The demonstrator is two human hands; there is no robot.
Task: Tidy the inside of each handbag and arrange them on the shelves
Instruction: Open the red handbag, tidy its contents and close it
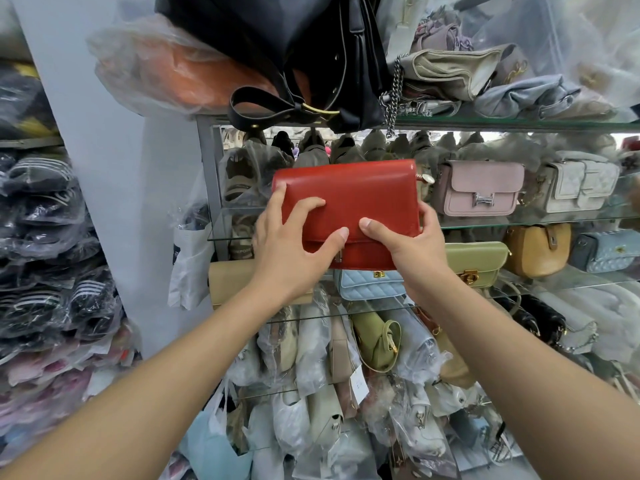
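Head view, frame centre: both hands clasp a red handbag (349,209) held up before the glass shelves (519,223). Left hand (294,244) spreads fingers over its flap, thumb on the lower edge; right hand (408,247) wraps the right side, thumb on front. Glossy flap closed, small metal clasp below. At right, shelves hold a pink bag (479,188) and a green bag (476,259).

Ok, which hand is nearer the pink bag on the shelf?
Right. The right hand grips the red bag at its right edge, just left of and below the pink bag; the left hand holds its left side, farther off.
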